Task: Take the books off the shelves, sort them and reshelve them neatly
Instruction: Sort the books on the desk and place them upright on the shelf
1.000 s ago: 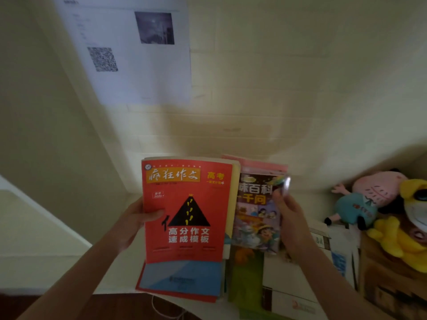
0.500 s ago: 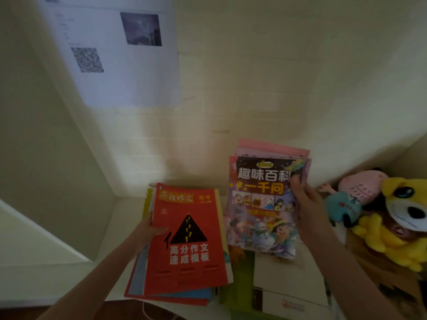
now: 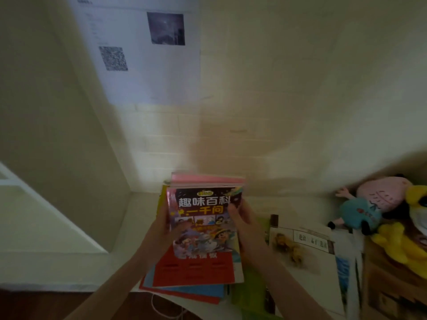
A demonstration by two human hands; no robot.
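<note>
A colourful cartoon book [image 3: 204, 218] with a pink book behind it stands over a red book [image 3: 194, 270], which lies on a stack of red and blue books [image 3: 184, 291] on a white surface. My left hand [image 3: 163, 224] holds the cartoon book's left edge, thumb on the cover. On its right edge my right hand [image 3: 241, 217] grips it, thumb on the cover. Both forearms reach up from below.
A white book with a picture [image 3: 300, 245] and a green book [image 3: 250, 287] lie to the right of the stack. Plush toys [image 3: 379, 209] sit at the far right. A printed sheet with a QR code [image 3: 143, 56] hangs on the wall.
The red book went down flat onto the stack. My right hand brought the cartoon book left over it, and my left hand took hold of its left edge.
</note>
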